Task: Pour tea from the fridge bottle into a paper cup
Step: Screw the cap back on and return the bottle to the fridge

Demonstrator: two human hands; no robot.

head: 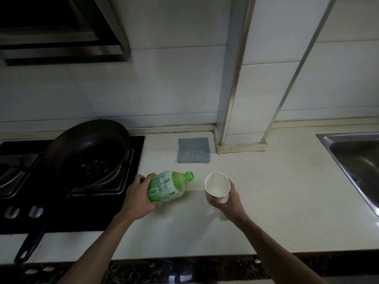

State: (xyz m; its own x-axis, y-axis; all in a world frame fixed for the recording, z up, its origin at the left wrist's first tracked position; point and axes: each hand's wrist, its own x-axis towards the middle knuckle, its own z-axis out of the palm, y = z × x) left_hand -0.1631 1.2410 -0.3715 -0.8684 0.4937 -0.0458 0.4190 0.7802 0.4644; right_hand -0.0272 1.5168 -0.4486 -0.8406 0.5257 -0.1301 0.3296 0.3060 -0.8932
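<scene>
My left hand [137, 198] grips a green tea bottle [168, 186] with a printed label, tilted so its open green neck points right toward the cup. My right hand [227, 201] holds a white paper cup [217, 186] from below and behind, tipped with its mouth facing the bottle. The cup's inside looks white, with no liquid visible. A gap separates the bottle's mouth from the cup's rim. Both are held a little above the white countertop [266, 191]. Something small and green [224, 217] shows under my right wrist, mostly hidden.
A black gas stove [30, 201] on the left carries a dark frying pan [88, 148] whose handle juts past the counter's front edge. A grey folded cloth [193, 150] lies by the wall. A steel sink [356, 160] sits at the right.
</scene>
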